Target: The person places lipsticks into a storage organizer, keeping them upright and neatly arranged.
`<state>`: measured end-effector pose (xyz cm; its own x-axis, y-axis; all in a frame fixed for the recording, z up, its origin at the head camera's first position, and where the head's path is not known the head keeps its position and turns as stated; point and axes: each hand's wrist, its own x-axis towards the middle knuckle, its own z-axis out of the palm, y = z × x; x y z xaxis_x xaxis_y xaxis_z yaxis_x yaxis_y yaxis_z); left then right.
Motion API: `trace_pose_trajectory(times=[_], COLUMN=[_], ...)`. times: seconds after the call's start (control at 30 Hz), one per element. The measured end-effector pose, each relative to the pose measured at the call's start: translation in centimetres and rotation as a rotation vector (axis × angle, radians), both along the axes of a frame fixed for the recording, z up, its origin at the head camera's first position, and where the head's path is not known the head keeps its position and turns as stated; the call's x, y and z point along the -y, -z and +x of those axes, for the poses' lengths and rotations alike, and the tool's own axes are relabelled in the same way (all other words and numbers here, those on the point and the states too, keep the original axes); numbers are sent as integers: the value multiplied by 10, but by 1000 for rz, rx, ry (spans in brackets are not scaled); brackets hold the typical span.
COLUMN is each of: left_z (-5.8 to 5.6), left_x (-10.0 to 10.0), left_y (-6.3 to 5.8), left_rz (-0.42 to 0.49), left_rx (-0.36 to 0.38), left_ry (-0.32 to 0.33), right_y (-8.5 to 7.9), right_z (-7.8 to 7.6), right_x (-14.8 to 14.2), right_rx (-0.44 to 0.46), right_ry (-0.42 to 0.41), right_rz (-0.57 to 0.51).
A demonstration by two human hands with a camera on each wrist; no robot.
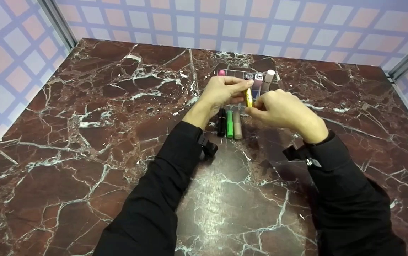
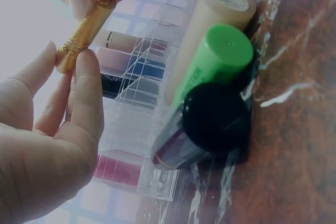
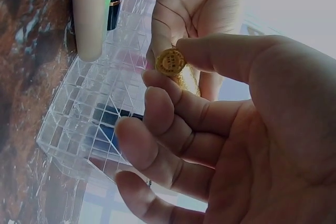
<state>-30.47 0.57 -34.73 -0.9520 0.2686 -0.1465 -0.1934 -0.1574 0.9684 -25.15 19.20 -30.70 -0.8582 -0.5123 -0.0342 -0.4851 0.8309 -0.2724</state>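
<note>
A gold lipstick tube [image 1: 248,97] with dark lettering is held up over a clear compartment organizer [image 2: 165,182]. My left hand [image 1: 218,90] pinches its upper end between thumb and fingers. At the lower end, my right hand [image 1: 282,108] pinches it with thumb and index finger, the other fingers loosely bent. The tube's round end, with stamped marks, faces the right wrist view. Inside the organizer stand several cosmetics: a pink one [image 1: 221,72] at the left, a white-capped tube [image 1: 269,75] at the right, and dark and pale ones between.
On the near side of the organizer lie a black tube [image 1: 221,122], a green tube [image 1: 229,124] and a beige tube [image 1: 237,125] marked 03, side by side. They rest on a brown marbled table [image 1: 83,170]. Checkered panels [image 1: 189,21] surround the back and sides.
</note>
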Motion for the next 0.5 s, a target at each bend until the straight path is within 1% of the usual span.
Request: trace_pose_trajectory(times=[0.1,0.2,0.3,0.5], left_z=[0,-1,-1,0], left_x=[1,2,2,3], left_y=[0,1,1,2], left_rz=[22,58,88,99], left_rx=[13,17,8,-9], left_ry=[12,28,38,34], right_y=[0,-1,-2,-1], right_z=[0,0,0,-1], right_x=[0,1,1,1], right_rx=[-3,-10,-23,-21], right_ry=[8,36,53,57], right_rz=[-4,-18,-27,-30])
